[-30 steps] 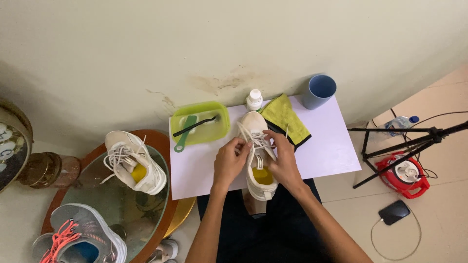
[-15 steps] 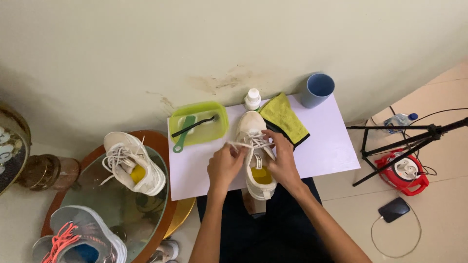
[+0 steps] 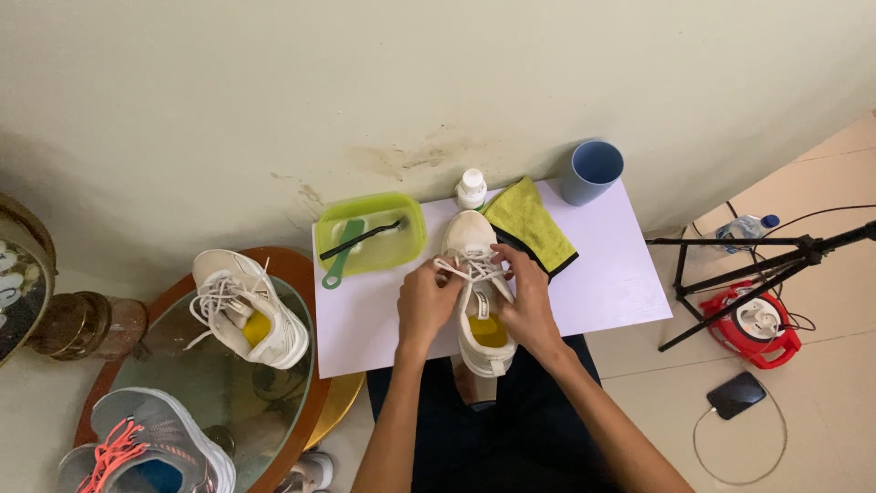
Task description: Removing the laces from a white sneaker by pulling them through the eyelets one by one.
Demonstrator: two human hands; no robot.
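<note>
From the head camera, looking straight down, a white shoe [image 3: 476, 290] lies on a white table [image 3: 611, 283], toe toward the wall and heel toward the person, so its long axis runs straight away from the body, between the two forearms. Its heel overhangs the near table edge above the lap. Both hands sit over the middle of the shoe, at the lacing. The left hand [image 3: 427, 301] is on the shoe's left flank, fingers curled and pinching a lace [image 3: 453, 267] that runs out across the tongue. The right hand [image 3: 524, 297] is on the right flank, fingers bent in on the laces from that side; exactly which strand it grips is hidden by the fingers. Neither hand is clearly nearer: they meet over the eyelets, touching the shoe from opposite sides. The yellow insole [image 3: 488, 330] shows in the opening just behind the hands. Just left of the toe stands a green tub [image 3: 412, 219] holding a brush [image 3: 345, 257]; a small white bottle [image 3: 471, 188] stands just beyond the toe, a yellow cloth [image 3: 531, 228] lies touching the shoe's right side, and a blue cup [image 3: 592, 171] is at the far right corner. Well apart on the left, a second white shoe [image 3: 245, 309] rests on a round glass table [image 3: 205, 393]
</note>
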